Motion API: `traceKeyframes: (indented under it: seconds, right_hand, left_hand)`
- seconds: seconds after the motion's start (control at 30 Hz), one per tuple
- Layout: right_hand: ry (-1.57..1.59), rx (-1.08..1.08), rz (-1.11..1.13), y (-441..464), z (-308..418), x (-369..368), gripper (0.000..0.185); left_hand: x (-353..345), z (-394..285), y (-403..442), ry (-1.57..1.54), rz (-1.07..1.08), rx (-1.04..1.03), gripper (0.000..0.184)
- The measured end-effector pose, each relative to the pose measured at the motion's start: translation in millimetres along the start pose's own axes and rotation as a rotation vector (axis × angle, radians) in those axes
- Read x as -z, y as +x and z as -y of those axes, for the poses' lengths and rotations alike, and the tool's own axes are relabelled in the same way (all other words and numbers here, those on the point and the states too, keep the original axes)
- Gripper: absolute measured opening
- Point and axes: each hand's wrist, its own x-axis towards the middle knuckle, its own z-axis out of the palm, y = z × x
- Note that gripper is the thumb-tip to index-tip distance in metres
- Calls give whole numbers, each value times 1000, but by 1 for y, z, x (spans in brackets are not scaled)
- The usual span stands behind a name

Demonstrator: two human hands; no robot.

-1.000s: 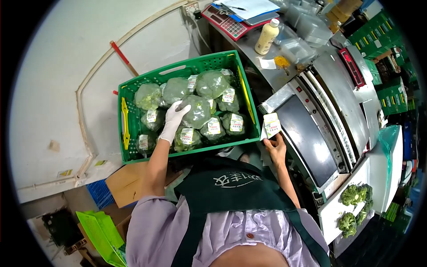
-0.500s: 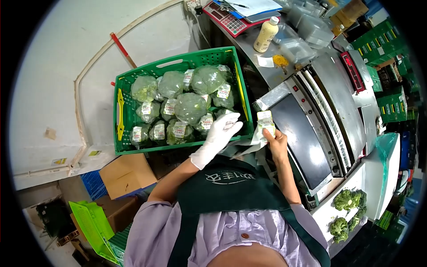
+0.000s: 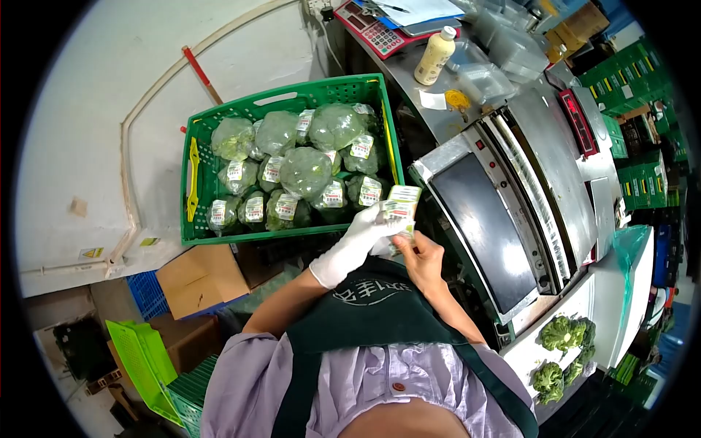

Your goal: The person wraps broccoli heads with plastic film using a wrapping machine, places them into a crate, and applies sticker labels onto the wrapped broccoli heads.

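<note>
Just past the near right corner of a green crate (image 3: 292, 235), my gloved left hand (image 3: 361, 237) is closed on a strip of printed labels (image 3: 404, 201). My bare right hand (image 3: 422, 257) pinches the lower end of the same strip, close beside the left. Inside the crate lie several film-wrapped broccoli heads (image 3: 307, 173), most with a white and green label showing. One wrapped head without a visible label rests on top of the others near the middle.
A wrapping machine with a dark plate (image 3: 482, 226) stands to the right. Behind it are a bottle (image 3: 435, 56), a red scale (image 3: 365, 29) and clear plastic boxes (image 3: 485, 80). Unwrapped broccoli (image 3: 562, 332) lies at the lower right. Cardboard (image 3: 201, 281) and a lime crate (image 3: 139, 361) are lower left.
My left hand has left the wrapped broccoli and moved right to the label strip. My right hand has brought the strip left and down towards it, so both hands now meet.
</note>
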Motion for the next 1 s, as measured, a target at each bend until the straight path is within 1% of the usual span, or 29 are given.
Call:
traceKeyframes:
  seconds: [0.03,0.1,0.13,0.17,0.2,0.23,0.3,0.33,0.37,0.43,0.47,0.5,0.53,0.57,0.6,0.63,0.67,0.7,0.73,0.77,0.8,0.83,0.87,0.9,0.93,0.97,1.0]
  right_hand:
    - [36,-129,76,0,1,-4,30]
    - [-182,-133,236,10,13,3,38]
    - [-150,-147,227,17,18,7,40]
    - [-120,-161,218,26,19,10,42]
    - [114,-290,276,37,16,10,42]
    - [357,-402,372,48,17,12,37]
    - [511,-449,475,67,29,1,32]
    - [418,-416,520,73,32,-5,25]
    - [256,-348,526,79,39,-9,23]
    - [28,-172,471,93,45,-25,21]
    - [-26,-93,422,104,50,-33,22]
    - [-35,29,314,119,51,-42,26]
    - [-118,140,165,141,42,-52,31]
    - [-151,90,114,167,42,-60,34]
    - [-78,51,124,191,44,-68,33]
    - [-79,72,163,219,15,-86,34]
    - [-59,136,160,235,10,-101,39]
    - [-225,179,199,253,-5,-118,37]
    - [-353,182,232,264,-15,-134,36]
    - [-483,184,265,270,-23,-146,36]
    - [-623,169,283,272,-23,-152,35]
    - [-790,173,284,276,-24,-156,40]
    - [-870,128,273,282,-25,-157,43]
    - [-950,84,258,284,-7,-152,48]
    - [-960,119,227,284,-1,-152,52]
    - [-901,278,104,283,-9,-155,49]
    - [-762,428,24,279,-8,-157,50]
  left_hand:
    - [-6,-4,-8,-53,-79,-91,28]
    - [8,7,-9,29,-170,-279,22]
    - [14,9,-11,23,-186,-292,22]
    - [21,9,-14,225,-251,-331,19]
    - [26,8,-17,428,-316,-364,17]
    - [27,3,-24,501,-316,-348,16]
    - [36,4,-33,488,-286,-319,16]
    - [40,4,-36,566,-318,-321,18]
    - [47,3,-41,564,-331,-330,18]
    - [56,-4,-52,324,-254,-333,23]
    - [55,-8,-57,262,-298,-395,27]
    - [55,-18,-64,259,-304,-402,27]
    - [58,-28,-73,268,-298,-349,28]
    - [64,-34,-80,276,-292,-294,29]
    - [73,-36,-84,314,-307,-233,28]
    - [83,-31,-85,370,-350,-286,26]
    - [89,-32,-88,412,-411,-269,25]
    - [94,-33,-91,453,-472,-250,24]
    - [96,-36,-95,406,-487,-214,23]
    - [100,-36,-97,401,-493,-217,23]
    - [103,-36,-99,429,-519,-273,21]
    - [106,-37,-101,456,-545,-327,20]
    - [106,-39,-103,387,-571,-346,19]
    - [108,-39,-103,384,-577,-348,19]
    - [110,-37,-103,336,-614,-461,19]
    - [112,-34,-103,287,-648,-571,19]
    - [116,-31,-102,208,-671,-550,18]
